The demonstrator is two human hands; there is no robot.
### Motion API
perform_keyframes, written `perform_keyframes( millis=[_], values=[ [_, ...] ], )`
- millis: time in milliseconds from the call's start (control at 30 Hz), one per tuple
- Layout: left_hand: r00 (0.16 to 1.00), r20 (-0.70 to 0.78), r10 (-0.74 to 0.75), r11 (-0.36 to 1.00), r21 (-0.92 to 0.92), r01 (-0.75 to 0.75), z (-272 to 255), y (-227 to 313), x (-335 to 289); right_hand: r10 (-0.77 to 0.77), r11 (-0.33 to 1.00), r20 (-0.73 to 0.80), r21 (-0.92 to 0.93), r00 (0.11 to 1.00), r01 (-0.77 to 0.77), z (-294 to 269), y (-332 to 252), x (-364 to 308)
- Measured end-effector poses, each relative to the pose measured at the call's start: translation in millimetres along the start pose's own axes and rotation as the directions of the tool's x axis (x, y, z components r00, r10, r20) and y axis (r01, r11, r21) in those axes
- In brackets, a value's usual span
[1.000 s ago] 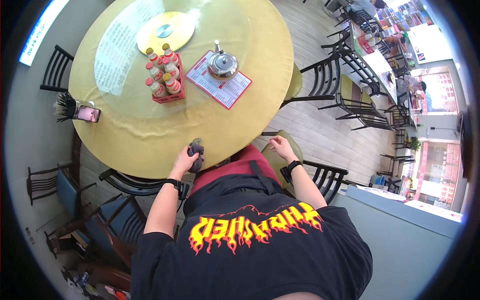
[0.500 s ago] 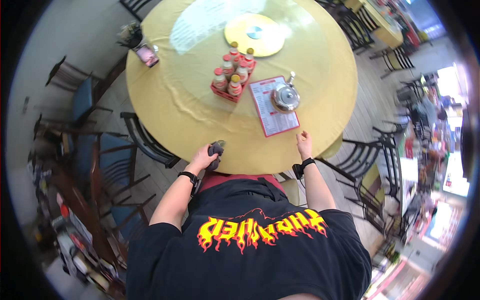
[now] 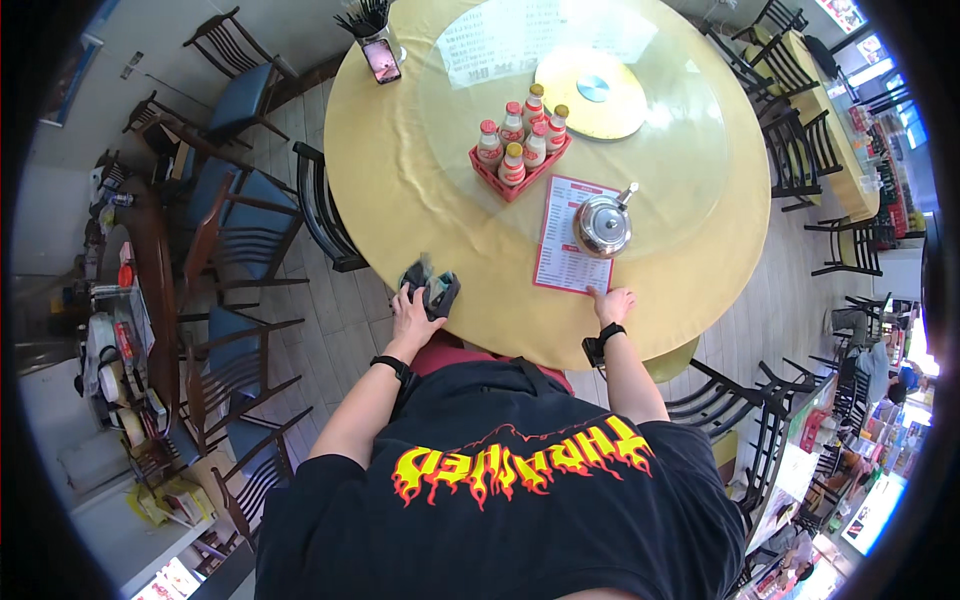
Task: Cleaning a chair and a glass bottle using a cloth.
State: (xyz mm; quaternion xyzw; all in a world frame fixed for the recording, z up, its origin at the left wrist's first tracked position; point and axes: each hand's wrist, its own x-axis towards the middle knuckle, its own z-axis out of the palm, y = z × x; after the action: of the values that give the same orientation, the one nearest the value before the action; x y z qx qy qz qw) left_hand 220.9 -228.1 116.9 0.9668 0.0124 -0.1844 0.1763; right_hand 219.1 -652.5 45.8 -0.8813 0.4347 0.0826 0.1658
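Observation:
At the near left edge of the round table (image 3: 480, 300), my left hand (image 3: 412, 322) is closed on a crumpled dark grey cloth (image 3: 446, 296). A pale greenish, partly see-through piece shows among its folds; I cannot make out what it is. My right hand (image 3: 614, 304) is at the near right corner of a red-bordered menu sheet (image 3: 562, 262), thumb touching the corner and fingers apart. On the menu's right part stands a shiny metal teapot (image 3: 602, 226), its spout pointing away to the right.
A red crate (image 3: 512, 192) of several capped bottles (image 3: 534, 146) sits beyond the menu. Farther back lies a yellow disc (image 3: 615, 110) on the glass turntable (image 3: 690, 160). A phone (image 3: 381, 62) leans at the far left. Chairs (image 3: 328, 215) stand around the table.
My right hand has come to the menu's corner from just beside it. The cloth in my left hand has opened out, showing more of the greenish piece. The whole view has turned.

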Motion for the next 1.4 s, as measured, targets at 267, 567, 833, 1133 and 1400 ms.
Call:
perform_keyframes(
  millis=[267, 567, 833, 1133, 1400],
  values=[
    [0.998, 0.046, 0.045, 0.999, 0.004, -0.045, -9.2, -15.7, 21.0, -0.014, 0.642, 0.300, 0.734, 0.954, -0.222, 20.5, 14.1, -23.0],
    [0.991, 0.117, 0.060, 0.970, -0.242, -0.030, -24.2, -53.9, 24.1, -0.288, 0.647, 0.618, 0.689, 0.732, -0.327, -2.7, 13.8, -124.0],
    [0.985, 0.137, -0.103, 0.900, -0.408, 0.151, -20.8, -95.5, 15.0, -0.406, 0.780, 0.778, 0.568, 0.479, -0.262, -22.9, -35.9, -130.0],
    [0.990, 0.064, -0.128, 0.865, -0.480, 0.143, -29.9, -117.8, 10.7, -0.457, 0.626, 0.681, 0.703, 0.572, -0.337, 27.2, -106.6, -117.5],
    [0.997, -0.070, -0.021, 0.804, -0.594, -0.025, -42.3, -72.2, 30.5, -0.528, 0.599, 0.709, 0.701, 0.467, -0.386, 51.4, -143.1, -193.4]
  ],
)
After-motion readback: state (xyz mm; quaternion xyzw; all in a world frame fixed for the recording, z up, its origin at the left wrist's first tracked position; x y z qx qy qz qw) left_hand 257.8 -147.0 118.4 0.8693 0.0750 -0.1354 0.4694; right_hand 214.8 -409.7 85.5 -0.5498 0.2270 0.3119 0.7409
